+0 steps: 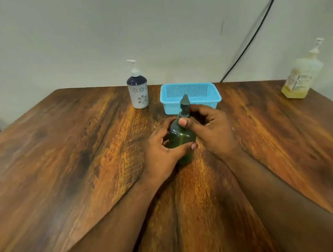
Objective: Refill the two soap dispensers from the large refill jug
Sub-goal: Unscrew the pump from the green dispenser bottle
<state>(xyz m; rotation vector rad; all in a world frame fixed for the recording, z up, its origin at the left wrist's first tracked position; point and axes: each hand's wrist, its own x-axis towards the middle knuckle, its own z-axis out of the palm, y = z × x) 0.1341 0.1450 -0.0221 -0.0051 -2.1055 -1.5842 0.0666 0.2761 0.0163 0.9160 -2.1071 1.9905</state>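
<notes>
I have the green dispenser (182, 138) standing upright on the tabletop (62, 156), near its middle, just in front of the blue basket (191, 97). My left hand (163, 148) wraps the body, its grip clamped on the bottle with the thumb across the front. My right hand (208, 126) is at the neck, thumb and fingers closed on the dark pump collar (183, 115) below the nozzle.

I judge the step to be unscrewing this pump so the bottle can take soap. To do it well I would keep the left hand low and firm so the base does not skate or tip, turn only the collar with the right, and lift the pump straight up so its tube clears the neck without dripping. The basket looks like a fair place to lay the pump.

The white dispenser (138, 92) stands at the far edge, left of the basket, pump on. The jug (300, 72) sits well apart at the far right, with yellowish liquid low in it.

Hard to tell: the frame is blurred, so I cannot say whether the collar is loosened at all. The green bottle's fill level is masked by my hands and the dark plastic. The right fingers behind the neck are hidden, and the jug's label is unreadable.
</notes>
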